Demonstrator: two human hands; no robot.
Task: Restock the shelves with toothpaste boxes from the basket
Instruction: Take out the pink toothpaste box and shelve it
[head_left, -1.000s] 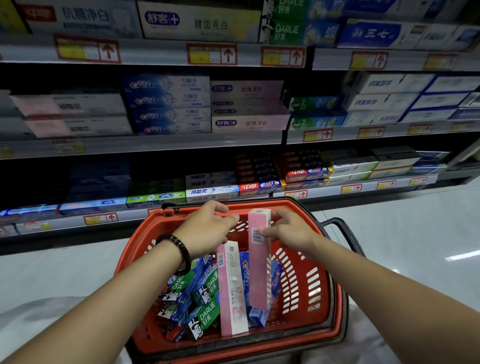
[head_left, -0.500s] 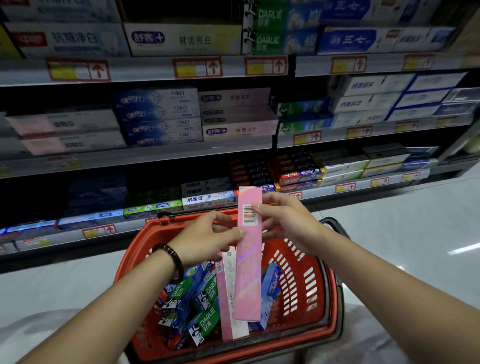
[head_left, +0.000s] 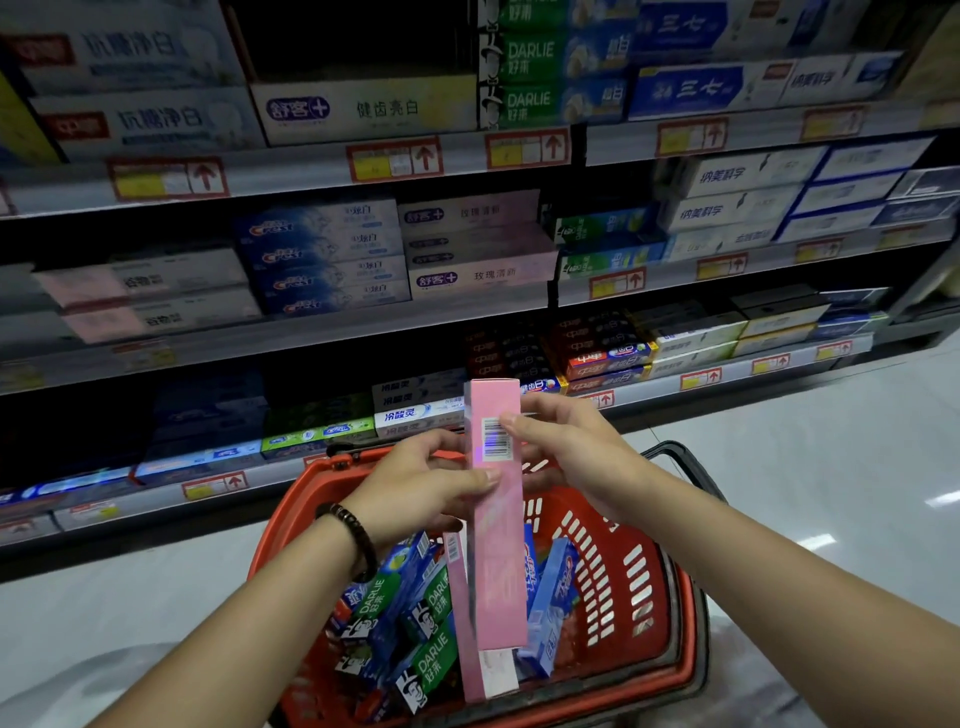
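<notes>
A long pink toothpaste box (head_left: 496, 551) stands upright above the red basket (head_left: 644, 597), barcode facing me. My left hand (head_left: 415, 488) pinches its left edge near the middle. My right hand (head_left: 566, 447) grips its upper part by the barcode. A second pink box (head_left: 480, 670) leans upright in the basket behind it. Green Darlie boxes (head_left: 426, 623) and blue boxes (head_left: 550, 613) lie jumbled in the basket. Matching pink-white boxes (head_left: 478, 270) are stacked on the middle shelf straight ahead.
Shelves of toothpaste boxes fill the view ahead, with red-and-yellow price tags (head_left: 395, 158) on the shelf edges. The top shelf has a dark gap (head_left: 358, 41) above a white box. The black basket handle (head_left: 691, 462) sticks out right. Pale floor (head_left: 805, 467) stretches right.
Both hands lifted the pink box up out of the basket, from its rim to above it. My view tilted up and closer to the shelves.
</notes>
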